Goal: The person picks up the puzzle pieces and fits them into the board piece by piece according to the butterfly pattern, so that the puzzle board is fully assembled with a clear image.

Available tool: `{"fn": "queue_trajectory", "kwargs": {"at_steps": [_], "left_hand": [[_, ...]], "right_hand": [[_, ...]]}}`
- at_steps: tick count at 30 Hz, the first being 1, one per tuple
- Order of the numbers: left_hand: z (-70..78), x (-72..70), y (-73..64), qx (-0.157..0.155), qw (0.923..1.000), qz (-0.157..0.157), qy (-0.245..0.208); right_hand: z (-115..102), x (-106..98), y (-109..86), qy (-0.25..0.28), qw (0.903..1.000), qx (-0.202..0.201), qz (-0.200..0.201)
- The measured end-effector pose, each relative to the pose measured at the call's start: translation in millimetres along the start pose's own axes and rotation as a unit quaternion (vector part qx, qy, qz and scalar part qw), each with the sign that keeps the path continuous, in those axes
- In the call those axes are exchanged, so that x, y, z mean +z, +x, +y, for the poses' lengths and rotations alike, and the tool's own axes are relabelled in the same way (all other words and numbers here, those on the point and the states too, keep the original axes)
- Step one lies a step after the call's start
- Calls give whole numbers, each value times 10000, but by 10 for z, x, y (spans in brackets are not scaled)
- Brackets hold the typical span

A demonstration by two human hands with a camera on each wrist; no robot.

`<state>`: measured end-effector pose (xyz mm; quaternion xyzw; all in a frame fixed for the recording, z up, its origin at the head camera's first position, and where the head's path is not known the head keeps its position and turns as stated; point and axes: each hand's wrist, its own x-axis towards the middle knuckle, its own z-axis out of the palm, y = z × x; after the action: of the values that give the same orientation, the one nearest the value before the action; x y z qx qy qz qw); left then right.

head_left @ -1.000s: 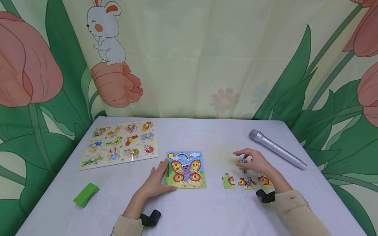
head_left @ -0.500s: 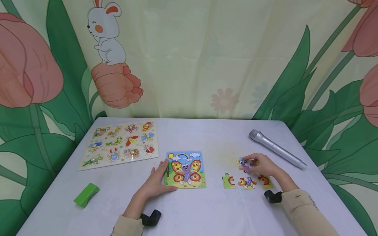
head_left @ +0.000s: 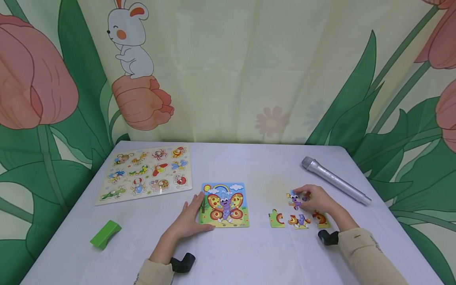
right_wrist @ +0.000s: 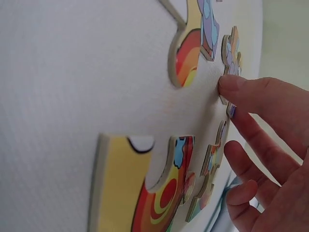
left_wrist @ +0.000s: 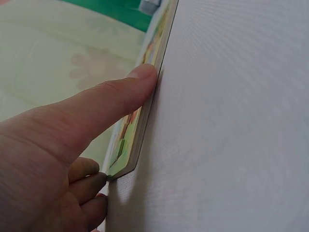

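1. Butterfly board (head_left: 225, 208) lies flat, tucked between the spread thumb and fingers of the left hand (head_left: 187, 220). Fingers run up its left edge, thumb sits on the near edge. Pretty wide spread, nothing gripped; my guess is it's just there to stop the board sliding around.

2. Right hand (head_left: 318, 198) is narrow, with thumb and finger pinching the purple head piece (head_left: 294, 200). Looks like an edge grip to me, which makes sense for something that thin lying on cloth. Another piece (head_left: 306, 195) is half hidden under that hand, so can't tell much about it.

3. Nearer the person than the right hand's fingers there's a loose row: green corner piece (head_left: 276, 219), purple body piece (head_left: 299, 221), red spiral piece (head_left: 322, 219). Spaced apart, picture side up, probably so each one's easy to grab.

4. Past the left hand, off to its left, is the insect board (head_left: 146, 172), with the green block (head_left: 106, 234) closer in. Silver microphone (head_left: 336, 182) is just beyond the right hand. All seem parked out of the way.

5. Compared with a second ago: right hand sits further right and its fingers have closed in on the head piece. Left hand and butterfly board haven't really budged.
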<state>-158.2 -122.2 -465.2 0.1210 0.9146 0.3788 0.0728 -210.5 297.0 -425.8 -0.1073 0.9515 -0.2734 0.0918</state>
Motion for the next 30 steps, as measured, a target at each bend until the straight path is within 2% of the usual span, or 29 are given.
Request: {"fn": "queue_trajectory", "kwargs": {"at_steps": [8, 23, 30], "left_hand": [[4, 7, -3, -7, 10000, -22, 18], [26, 3, -3, -1, 10000, -74, 44], [15, -9, -7, -6, 9999, -59, 101]], "right_hand": [[-34, 13, 6, 8, 10000, 34, 50], [-367, 91, 120, 95, 9945, -1023, 216], [-609, 202, 225, 203, 9929, -1174, -13]]}}
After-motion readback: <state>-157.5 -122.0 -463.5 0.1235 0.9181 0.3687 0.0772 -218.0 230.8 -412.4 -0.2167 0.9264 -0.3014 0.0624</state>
